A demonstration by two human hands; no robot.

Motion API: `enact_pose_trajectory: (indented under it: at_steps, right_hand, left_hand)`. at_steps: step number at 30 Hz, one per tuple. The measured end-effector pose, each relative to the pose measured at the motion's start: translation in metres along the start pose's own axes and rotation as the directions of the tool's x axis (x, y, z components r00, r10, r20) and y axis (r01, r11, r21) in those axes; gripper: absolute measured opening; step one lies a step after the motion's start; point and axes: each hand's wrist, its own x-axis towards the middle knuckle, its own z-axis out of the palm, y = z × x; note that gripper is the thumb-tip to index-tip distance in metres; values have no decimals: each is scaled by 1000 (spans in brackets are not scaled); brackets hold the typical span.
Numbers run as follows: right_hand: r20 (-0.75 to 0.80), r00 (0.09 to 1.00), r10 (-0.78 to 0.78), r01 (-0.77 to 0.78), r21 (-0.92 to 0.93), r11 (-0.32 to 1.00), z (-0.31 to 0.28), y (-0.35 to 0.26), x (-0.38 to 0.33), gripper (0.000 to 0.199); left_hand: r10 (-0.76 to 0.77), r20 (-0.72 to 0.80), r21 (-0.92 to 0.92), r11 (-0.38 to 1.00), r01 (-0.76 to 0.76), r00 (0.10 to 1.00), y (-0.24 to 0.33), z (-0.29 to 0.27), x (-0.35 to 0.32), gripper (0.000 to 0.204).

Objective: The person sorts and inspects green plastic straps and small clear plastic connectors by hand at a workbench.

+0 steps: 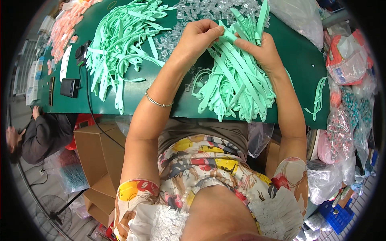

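Observation:
My left hand (198, 38) is closed, thumb and forefinger pinching a mint-green band at the top of a thick bundle of mint-green straps (237, 80). Round the other side of the bundle's top, my right hand (263, 52) is closed on the straps, its thumb pressing beside the band; its other fingers are mostly hidden. The long ends of the bundle fan down toward me over the table's near edge, and a few ends stick up beyond my hands. Behind and left of my hands lie many small clear plastic pieces (191, 10).
A loose pile of mint-green straps (124, 44) covers the green table (301, 88) on the left, near peach pieces (66, 28) and a black box (70, 87) with a cable. One strap (319, 98) lies at the right. Plastic bags (348, 60) crowd the right side. Another person (44, 136) sits left.

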Motion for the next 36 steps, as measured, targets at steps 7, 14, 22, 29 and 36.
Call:
enact_pose_trajectory:
  at_steps: [7, 14, 22, 29, 36]
  right_hand:
    - [20, 999, -41, 39, 85, 996, -9, 9, 4, 27]
    - [61, 996, -59, 52, 104, 993, -6, 6, 3, 24]
    - [71, 997, -32, 24, 103, 994, -7, 3, 1, 25]
    - [49, 998, -50, 45, 104, 994, -7, 2, 1, 24]
    - [-7, 1000, 9, -8, 132, 991, -10, 4, 2, 21]
  left_hand:
    - [226, 114, 595, 764, -248, 968, 4, -25, -12, 13]
    - [-10, 442, 759, 537, -368, 897, 14, -38, -32, 21]
    - [-31, 472, 793, 453, -409, 881, 14, -30, -35, 16]
    - [7, 397, 893, 228, -388, 918, 14, -19, -45, 8]
    - [257, 277, 812, 452, -369, 926, 8, -30, -27, 9]
